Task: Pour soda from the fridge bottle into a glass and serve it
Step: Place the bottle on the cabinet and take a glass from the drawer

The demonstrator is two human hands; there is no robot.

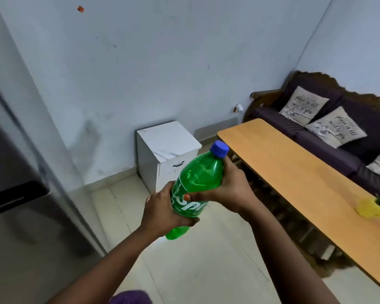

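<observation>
1. Left grip (162, 212): fingers wrapped tight around the lower, labelled part of the green bottle (194, 189).
2. Right grip (230, 185): fingers closed around the bottle's upper body, just below the neck.
3. Bottle: tilted, held in the air between both grips, blue cap (219, 149) on, pointing up and away.
4. Right of the grips: wooden desk (294, 172) carrying a yellow object (370, 208).
5. Beyond the grips: white cabinet (166, 150).
6. Left: fridge (20, 172).

Sofa (329, 137) w/ cushions (304, 105), white cabinet (162, 150)
</observation>
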